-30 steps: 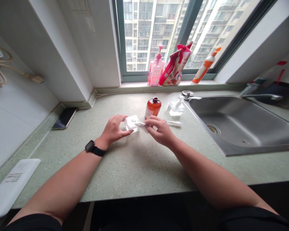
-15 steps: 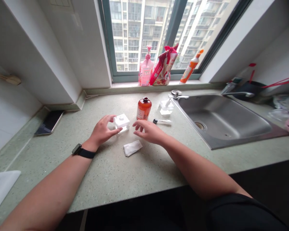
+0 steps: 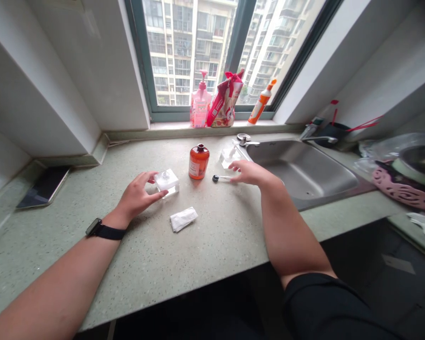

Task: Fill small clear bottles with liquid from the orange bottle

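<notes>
My left hand (image 3: 135, 194) is curled round a clear, square-sided bottle (image 3: 167, 183) standing on the counter, thumb in front and fingers behind. My right hand (image 3: 248, 172) is over the right end of a slim clear tube with a black end (image 3: 216, 178), fingers stretched out; whether it touches the tube I cannot tell. Just behind those fingers is a second clear, square bottle (image 3: 228, 156) with a pump top. An amber bottle (image 3: 199, 163) with no cap on its mouth stands upright between my hands. A folded white tissue (image 3: 183, 219) lies in front of it.
A steel sink (image 3: 301, 206) with a tap lies to the right. A phone (image 3: 44, 186) rests at the left wall. On the sill stand a pink pump bottle (image 3: 200, 106), a red bag (image 3: 224, 104) and an orange-and-white bottle (image 3: 260, 106). A pink basket (image 3: 403, 189) sits far right.
My right hand has moved right, from in front of the amber bottle to the clear tube and second clear bottle. My left hand stays round the first clear bottle. The view has turned right.
</notes>
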`<state>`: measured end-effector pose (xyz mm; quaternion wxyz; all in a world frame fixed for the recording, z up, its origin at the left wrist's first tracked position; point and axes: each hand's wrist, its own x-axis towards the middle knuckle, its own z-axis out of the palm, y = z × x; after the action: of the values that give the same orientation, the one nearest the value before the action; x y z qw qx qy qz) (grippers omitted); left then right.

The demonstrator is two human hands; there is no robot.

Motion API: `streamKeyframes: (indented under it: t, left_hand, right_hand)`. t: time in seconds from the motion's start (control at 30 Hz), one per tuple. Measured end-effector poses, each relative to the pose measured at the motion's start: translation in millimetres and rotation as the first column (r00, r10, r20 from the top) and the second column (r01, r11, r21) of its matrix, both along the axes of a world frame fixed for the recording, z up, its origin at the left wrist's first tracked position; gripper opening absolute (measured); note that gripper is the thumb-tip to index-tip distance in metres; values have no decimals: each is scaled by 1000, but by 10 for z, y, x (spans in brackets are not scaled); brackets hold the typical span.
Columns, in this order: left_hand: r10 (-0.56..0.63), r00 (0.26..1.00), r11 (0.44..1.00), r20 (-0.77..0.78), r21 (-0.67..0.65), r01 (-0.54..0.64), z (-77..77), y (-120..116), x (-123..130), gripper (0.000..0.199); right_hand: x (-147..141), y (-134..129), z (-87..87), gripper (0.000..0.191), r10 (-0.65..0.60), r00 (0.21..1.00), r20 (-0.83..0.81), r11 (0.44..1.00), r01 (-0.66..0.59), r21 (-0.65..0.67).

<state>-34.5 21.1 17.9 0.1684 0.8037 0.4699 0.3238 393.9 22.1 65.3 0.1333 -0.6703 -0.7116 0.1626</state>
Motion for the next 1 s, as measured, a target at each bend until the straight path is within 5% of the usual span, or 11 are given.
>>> streamKeyframes:
  t: [0.27, 0.47, 0.6, 0.8, 1.0]
  left_hand:
    - [3, 1000, 1000, -11, -28, -4, 9, 2, 1, 73]
    - [-16, 999, 1000, 29, -18, 17, -21, 19, 7, 68]
    - [-22, 999, 999, 23, -24, 23, -12, 9, 6, 64]
    - [-41, 999, 999, 5, -18, 41, 14, -23, -2, 63]
    - [-66, 998, 997, 23, -36, 66, 24, -27, -9, 64]
  right_hand:
    - [156, 20, -8, 24, -24, 999, -21, 991, 21, -132]
    - [127, -94, 195, 43, 21, 905, -424, 994, -64, -86]
    - [-194, -103, 485, 50, 155, 734, -661, 979, -205, 2]
    - [-945, -31, 999, 38, 337, 796, -503, 940, -314, 132]
    - [-1554, 132, 969, 22, 496, 683, -536, 868, -376, 324]
